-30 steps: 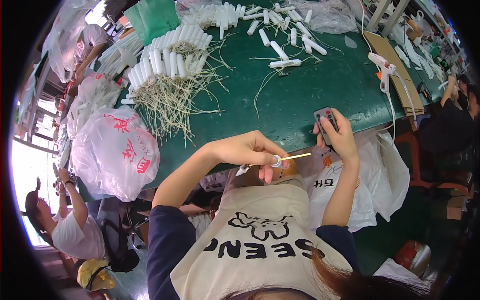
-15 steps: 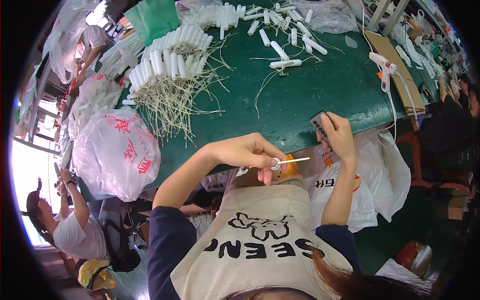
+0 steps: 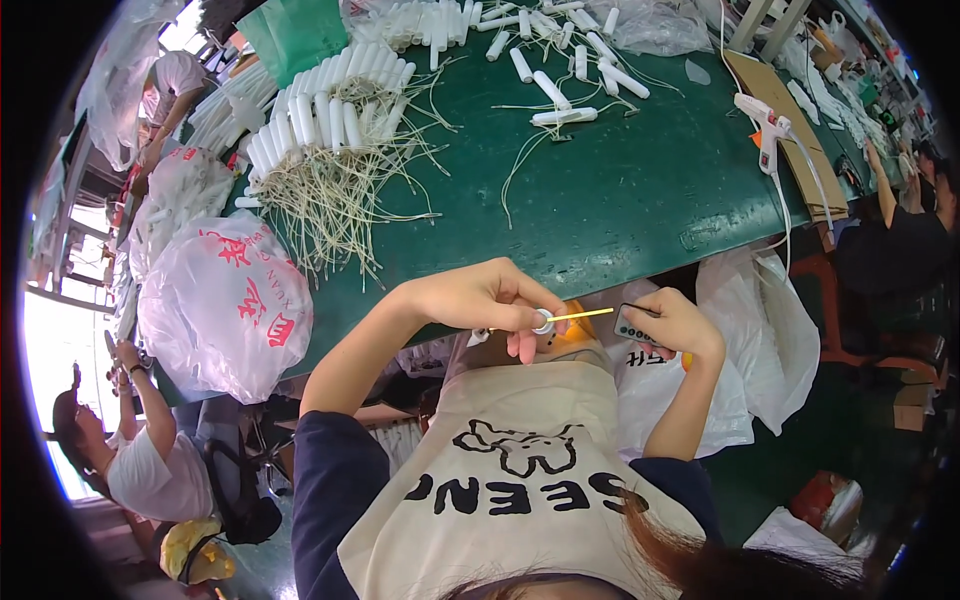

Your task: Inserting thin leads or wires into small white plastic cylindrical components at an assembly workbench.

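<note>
At the table's near edge, my left hand (image 3: 490,300) is closed on a small white tube (image 3: 543,321), its round end toward the right. From that end sticks a thin, bright yellow strip (image 3: 588,313); whether it is lit I cannot tell. My right hand (image 3: 685,325) grips a flat dark remote control (image 3: 630,326) with rows of round buttons, thumb over its face. The remote is just right of the strip's tip, a small gap apart. My fingers hide most of the tube.
White tubes with thin wires (image 3: 320,120) lie in rows at the table's left; looser white tubes (image 3: 552,90) are scattered at the back. A glue gun (image 3: 765,130) with a cable rests by cardboard (image 3: 790,140) at right. A full plastic bag (image 3: 225,305) stands left. Other people work on both sides.
My right hand has come down and slightly left, turning the remote control from above the table edge to beside the strip's tip. My left hand has barely moved.
</note>
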Demonstrator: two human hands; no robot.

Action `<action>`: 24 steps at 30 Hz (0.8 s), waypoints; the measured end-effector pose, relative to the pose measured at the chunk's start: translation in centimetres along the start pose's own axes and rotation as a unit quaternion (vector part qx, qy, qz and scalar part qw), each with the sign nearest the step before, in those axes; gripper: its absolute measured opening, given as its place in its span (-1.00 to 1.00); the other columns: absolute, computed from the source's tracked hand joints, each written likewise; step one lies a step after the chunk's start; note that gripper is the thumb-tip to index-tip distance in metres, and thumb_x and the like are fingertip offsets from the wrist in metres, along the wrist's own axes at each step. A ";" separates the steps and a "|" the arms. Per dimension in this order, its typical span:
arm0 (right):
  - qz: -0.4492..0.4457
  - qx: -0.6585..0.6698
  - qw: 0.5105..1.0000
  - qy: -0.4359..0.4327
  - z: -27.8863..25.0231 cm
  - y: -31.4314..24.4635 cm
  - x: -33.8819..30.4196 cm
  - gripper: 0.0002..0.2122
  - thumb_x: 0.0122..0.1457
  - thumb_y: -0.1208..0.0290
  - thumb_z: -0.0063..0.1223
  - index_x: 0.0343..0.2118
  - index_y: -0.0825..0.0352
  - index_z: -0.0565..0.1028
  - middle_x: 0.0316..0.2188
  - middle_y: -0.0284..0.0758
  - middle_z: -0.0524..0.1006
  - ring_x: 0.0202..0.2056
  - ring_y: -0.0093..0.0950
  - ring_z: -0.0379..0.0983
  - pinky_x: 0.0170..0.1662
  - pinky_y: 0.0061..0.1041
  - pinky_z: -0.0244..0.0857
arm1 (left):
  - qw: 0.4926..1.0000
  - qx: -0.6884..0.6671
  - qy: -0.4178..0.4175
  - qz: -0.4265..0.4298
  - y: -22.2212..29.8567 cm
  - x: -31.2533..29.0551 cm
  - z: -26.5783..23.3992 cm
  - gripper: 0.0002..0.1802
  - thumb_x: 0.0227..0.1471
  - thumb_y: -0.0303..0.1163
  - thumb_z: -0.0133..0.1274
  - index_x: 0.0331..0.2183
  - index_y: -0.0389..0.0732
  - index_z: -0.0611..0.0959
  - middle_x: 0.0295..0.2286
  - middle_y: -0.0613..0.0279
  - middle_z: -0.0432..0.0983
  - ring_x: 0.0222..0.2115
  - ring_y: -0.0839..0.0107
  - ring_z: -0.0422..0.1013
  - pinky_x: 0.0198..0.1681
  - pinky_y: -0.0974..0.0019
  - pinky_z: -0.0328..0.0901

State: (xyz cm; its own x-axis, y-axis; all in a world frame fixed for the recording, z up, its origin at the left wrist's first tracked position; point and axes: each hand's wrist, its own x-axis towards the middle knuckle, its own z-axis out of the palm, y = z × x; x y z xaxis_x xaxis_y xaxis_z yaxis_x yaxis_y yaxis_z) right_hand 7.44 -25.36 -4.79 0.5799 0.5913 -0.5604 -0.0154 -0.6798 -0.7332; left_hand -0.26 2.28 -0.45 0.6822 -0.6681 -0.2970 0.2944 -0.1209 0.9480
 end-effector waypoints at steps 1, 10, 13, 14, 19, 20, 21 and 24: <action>0.013 -0.006 1.000 0.010 0.2 0.5 0.1 -0.64 0.16 0.26 -0.11 -0.68 0.40 0.42 -0.82 -0.39 0.37 -0.87 -0.65 0.21 -0.80 -0.63 0.07 | 1.000 -0.001 -0.001 0.000 0.0 0.0 0.1 -0.68 0.05 -0.46 -0.12 -0.16 -0.40 0.53 -0.58 0.12 0.55 -0.57 0.54 0.45 -0.43 0.47 0.36; -0.186 0.115 0.975 0.035 -0.3 0.1 -0.3 -0.75 0.15 0.38 -0.06 -0.62 0.39 0.39 -0.78 -0.38 0.39 -0.82 -0.68 0.24 -0.76 -0.64 0.09 | 1.000 0.012 0.004 -0.018 0.1 0.0 -0.2 -0.68 0.05 -0.47 -0.12 -0.17 -0.42 0.52 -0.57 0.10 0.55 -0.57 0.53 0.46 -0.43 0.48 0.35; -0.250 0.109 0.940 0.206 -0.9 -1.4 2.4 -0.75 0.15 0.37 -0.04 -0.59 0.42 0.38 -0.72 -0.35 0.42 -0.72 -0.60 0.33 -0.67 -0.57 0.14 | 1.000 0.017 0.000 -0.013 -0.1 0.2 -0.2 -0.68 0.05 -0.47 -0.13 -0.16 -0.42 0.52 -0.57 0.11 0.55 -0.57 0.53 0.46 -0.43 0.48 0.35; -0.280 0.063 0.907 0.307 -1.2 -1.9 3.7 -0.74 0.14 0.35 -0.01 -0.58 0.43 0.38 -0.68 -0.32 0.44 -0.68 -0.53 0.36 -0.62 -0.52 0.17 | 1.000 0.016 0.000 -0.016 -0.1 0.2 -0.2 -0.68 0.05 -0.47 -0.13 -0.16 -0.42 0.52 -0.57 0.11 0.55 -0.56 0.53 0.46 -0.43 0.48 0.35; -0.265 -0.220 0.797 0.497 -2.2 -1.4 9.5 -0.75 0.09 0.30 0.06 -0.53 0.41 0.40 -0.55 -0.22 0.44 -0.47 -0.26 0.34 -0.39 -0.37 0.22 | 1.000 0.018 0.010 -0.013 0.1 0.2 -0.2 -0.69 0.07 -0.46 -0.14 -0.17 -0.41 0.52 -0.58 0.12 0.54 -0.57 0.54 0.45 -0.44 0.48 0.35; -0.280 -0.243 0.778 0.507 -2.2 -1.5 10.2 -0.76 0.07 0.29 0.08 -0.50 0.40 0.41 -0.48 -0.19 0.44 -0.39 -0.19 0.31 -0.31 -0.34 0.21 | 1.000 0.020 0.011 -0.010 0.0 0.1 -0.2 -0.69 0.07 -0.45 -0.14 -0.17 -0.41 0.53 -0.58 0.13 0.54 -0.58 0.55 0.44 -0.45 0.49 0.34; -0.284 -0.242 0.778 0.507 -2.2 -1.4 10.5 -0.76 0.07 0.29 0.08 -0.50 0.40 0.41 -0.48 -0.19 0.44 -0.39 -0.19 0.31 -0.31 -0.34 0.21 | 1.000 0.022 0.013 -0.008 -0.1 0.0 -0.3 -0.70 0.08 -0.45 -0.14 -0.18 -0.40 0.53 -0.59 0.14 0.54 -0.59 0.55 0.43 -0.45 0.49 0.33; -0.244 -0.216 0.774 0.542 -1.9 -1.6 10.6 -0.79 0.05 0.31 0.09 -0.42 0.38 0.42 -0.40 -0.21 0.44 -0.31 -0.23 0.29 -0.22 -0.35 0.19 | 0.999 0.028 0.025 -0.011 -0.5 -0.2 -0.6 -0.70 0.08 -0.44 -0.14 -0.19 -0.40 0.53 -0.59 0.14 0.54 -0.60 0.56 0.42 -0.46 0.49 0.33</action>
State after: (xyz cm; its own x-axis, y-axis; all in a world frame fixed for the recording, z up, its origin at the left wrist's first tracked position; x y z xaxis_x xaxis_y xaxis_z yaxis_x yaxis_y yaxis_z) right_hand 15.20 -18.83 -8.82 0.7770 0.2714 0.5680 0.5601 -0.7098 -0.4271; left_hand -0.16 2.92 -0.90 0.7098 -0.6270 -0.3211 0.2722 -0.1763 0.9460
